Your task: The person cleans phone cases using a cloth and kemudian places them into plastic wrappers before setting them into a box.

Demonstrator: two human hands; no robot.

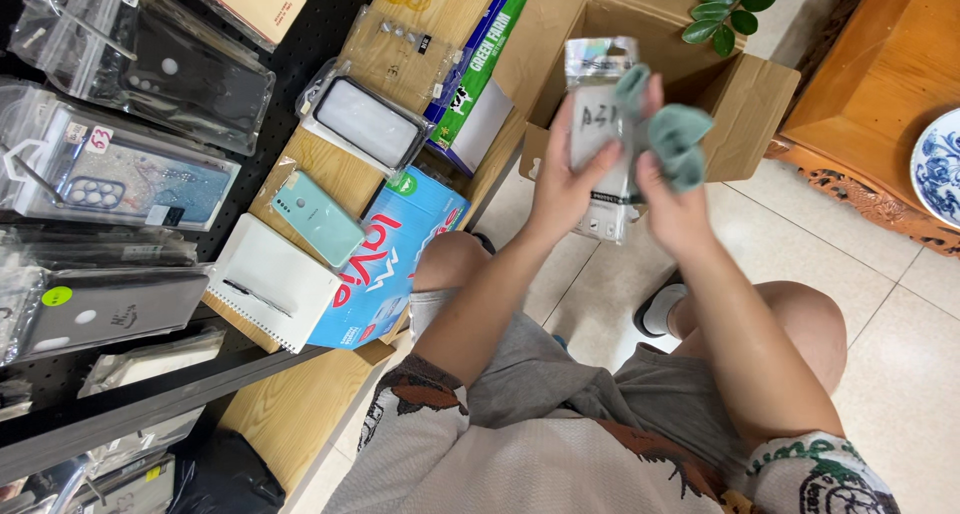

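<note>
Left hand (560, 179) fingers clamped on clear plastic phone-case packet (598, 124), held above open brown cardboard box (745, 99). Right hand (665, 189) fingers pinch grey-green cloth (672, 139) against packet. Wiping step looks underway; finishing likely needs steady grip and rubbing across the face.

Pale glossy floor tiles (900, 374) are catching soft daylight. A black pegboard wall (300, 54) is running along the left, with a wooden shelf (290, 394) jutting beneath it. Carved reddish wooden furniture (880, 74) is standing far right.
</note>
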